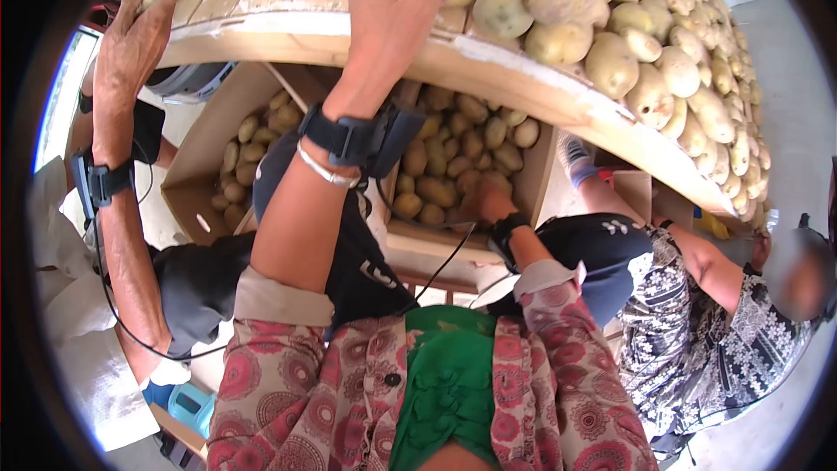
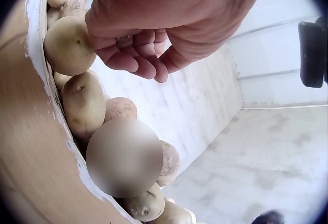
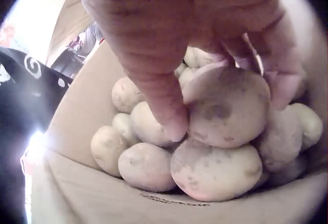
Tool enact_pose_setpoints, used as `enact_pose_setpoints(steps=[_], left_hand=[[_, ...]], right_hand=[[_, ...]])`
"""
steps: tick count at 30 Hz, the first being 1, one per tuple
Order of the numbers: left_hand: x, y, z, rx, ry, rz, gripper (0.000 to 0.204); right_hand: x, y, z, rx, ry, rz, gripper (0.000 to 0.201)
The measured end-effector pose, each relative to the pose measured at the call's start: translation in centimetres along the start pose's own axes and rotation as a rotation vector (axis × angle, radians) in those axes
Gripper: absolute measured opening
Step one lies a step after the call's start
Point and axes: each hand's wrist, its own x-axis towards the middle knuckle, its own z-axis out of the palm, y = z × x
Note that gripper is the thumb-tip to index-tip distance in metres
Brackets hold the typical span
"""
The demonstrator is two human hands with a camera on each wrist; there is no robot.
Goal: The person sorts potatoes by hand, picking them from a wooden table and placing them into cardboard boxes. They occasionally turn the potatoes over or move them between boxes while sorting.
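Observation:
My right hand reaches down into a cardboard box of potatoes. In the right wrist view it grips a large potato, thumb on one side and fingers on the other, above another potato near the box wall. My left hand is raised over the edge of the potato-laden table. In the left wrist view its fingers hang loosely curled with nothing visible between them, close to a round potato at the edge.
A large heap of potatoes spreads along the table to the right. A second box of potatoes stands lower left. Another person's hand is at the table's left, and a person in a patterned outfit sits at right.

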Motion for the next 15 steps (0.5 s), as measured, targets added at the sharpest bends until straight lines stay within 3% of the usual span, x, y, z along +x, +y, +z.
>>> enact_pose_setpoints(steps=[2, 5, 7, 8, 10, 11, 13, 15], left_hand=[[0.1, 0.2, 0.1, -0.015, 0.003, 0.005, 0.012], [-0.1, 0.7, 0.3, -0.023, -0.015, -0.03, 0.01], [0.0, 0.5, 0.2, -0.048, -0.015, -0.015, 0.01], [0.1, 0.5, 0.2, -0.065, -0.011, -0.018, 0.01], [-0.6, 0.7, 0.4, -0.129, -0.024, -0.031, 0.01], [-0.6, 0.5, 0.4, -0.127, -0.019, -0.038, 0.009], [-0.4, 0.5, 0.3, -0.123, -0.018, -0.032, 0.009], [-0.7, 0.5, 0.6, -0.127, -0.016, -0.038, 0.008]], right_hand=[[-0.2, 1.3, 1.5, -0.005, 0.191, -0.134, 0.038], [-0.7, 0.6, -0.7, -0.057, 0.162, -0.091, 0.04], [-2.2, -1.4, -4.2, 0.31, -0.278, -0.009, 0.046], [-3.0, -1.9, -5.7, 0.302, -0.267, -0.007, 0.046], [-5.2, -1.7, -7.2, 0.801, -0.256, -0.137, 0.035], [-5.5, -0.4, -7.7, 0.603, -0.039, -0.454, 0.03], [-8.6, -2.4, -12.5, 1.243, -0.125, -0.134, 0.038], [-11.8, -3.0, -17.8, 1.16, 0.212, -0.172, 0.04]])
